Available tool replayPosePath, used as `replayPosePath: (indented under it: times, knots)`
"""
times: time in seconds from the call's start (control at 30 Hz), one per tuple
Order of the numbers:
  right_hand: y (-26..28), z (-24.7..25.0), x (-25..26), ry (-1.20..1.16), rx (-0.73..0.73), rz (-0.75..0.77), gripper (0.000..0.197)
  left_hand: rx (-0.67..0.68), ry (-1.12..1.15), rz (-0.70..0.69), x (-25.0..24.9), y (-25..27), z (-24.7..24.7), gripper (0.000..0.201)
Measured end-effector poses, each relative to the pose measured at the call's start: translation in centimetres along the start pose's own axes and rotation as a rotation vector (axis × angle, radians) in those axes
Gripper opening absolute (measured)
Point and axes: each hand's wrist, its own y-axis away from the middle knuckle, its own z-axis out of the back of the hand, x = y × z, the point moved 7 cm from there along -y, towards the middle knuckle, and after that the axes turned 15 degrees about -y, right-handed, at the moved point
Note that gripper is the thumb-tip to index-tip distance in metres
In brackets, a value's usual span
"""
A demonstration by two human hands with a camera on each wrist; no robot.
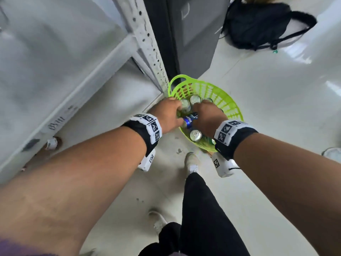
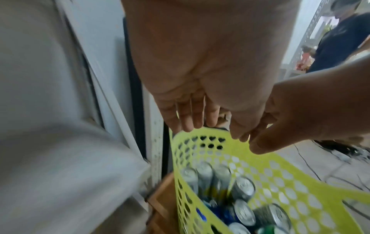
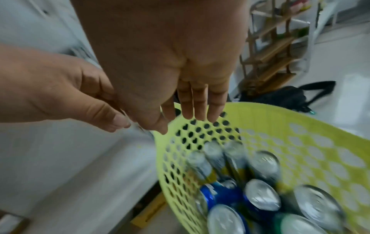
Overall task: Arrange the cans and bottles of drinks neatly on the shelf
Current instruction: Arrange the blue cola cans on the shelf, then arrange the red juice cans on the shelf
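Observation:
A lime-green perforated basket (image 1: 219,89) stands on the floor beside the shelf's upright post (image 1: 147,43). Several drink cans lie in it: silver-topped cans (image 1: 195,135) and a blue can (image 1: 191,119). My left hand (image 1: 172,113) and right hand (image 1: 205,115) hang side by side over the cans. In the left wrist view the left hand (image 2: 212,126) has straight fingers above the basket (image 2: 260,159) and holds nothing. The right wrist view shows the right hand (image 3: 180,123) the same way, empty, above the cans (image 3: 262,194). The white shelf board (image 1: 55,61) lies at the left.
A dark grey cabinet (image 1: 193,34) stands behind the basket, and a black backpack (image 1: 258,24) lies on the floor at the back right. My legs and shoes (image 1: 191,163) are just before the basket. Another person (image 2: 340,39) stands further off. A wooden rack (image 3: 276,47) is beyond.

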Motion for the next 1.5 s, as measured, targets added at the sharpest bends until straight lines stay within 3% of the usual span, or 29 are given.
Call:
replayPosePath:
  times: [0.1, 0.23, 0.43, 0.6, 0.77, 0.9, 1.07, 1.33, 1.5]
  knots:
    - [4.5, 1.5, 7.8, 0.057, -0.035, 0.133, 0.041, -0.129, 0.016, 0.059, 3.0, 7.2, 6.1, 0.035]
    - [12.3, 2.6, 19.2, 0.132, -0.097, 0.304, 0.04, -0.269, -0.054, 0.118, 6.9, 18.4, 13.0, 0.047]
    - [26.5, 2.3, 37.0, 0.235, -0.245, 0.615, 0.042, -0.504, -0.163, 0.189, 12.2, 38.9, 23.2, 0.056]
    - [37.3, 1.9, 49.6, 0.26, -0.354, 0.893, 0.044, -0.725, -0.24, 0.254, 15.3, 55.1, 30.0, 0.028]
    - [44.5, 2.6, 59.4, 0.245, -0.417, 1.063, 0.047, -0.839, -0.306, 0.329, 18.4, 65.8, 35.1, 0.046]
    - [47.2, 3.5, 65.1, 0.28, -0.449, 1.155, 0.045, -0.873, -0.399, 0.39, 20.7, 70.6, 38.6, 0.049]
    - [48.0, 5.5, 71.8, 0.277, -0.474, 1.257, 0.036, -0.928, -0.408, 0.455, 23.8, 73.7, 43.3, 0.039]
    - [44.1, 10.1, 82.6, 0.333, -0.556, 1.288, 0.034, -0.895, -0.367, 0.61, 30.1, 71.9, 50.2, 0.045]
    - [40.1, 11.5, 87.6, 0.365, -0.52, 1.223, 0.039, -0.827, -0.353, 0.687, 33.4, 69.4, 52.3, 0.045]
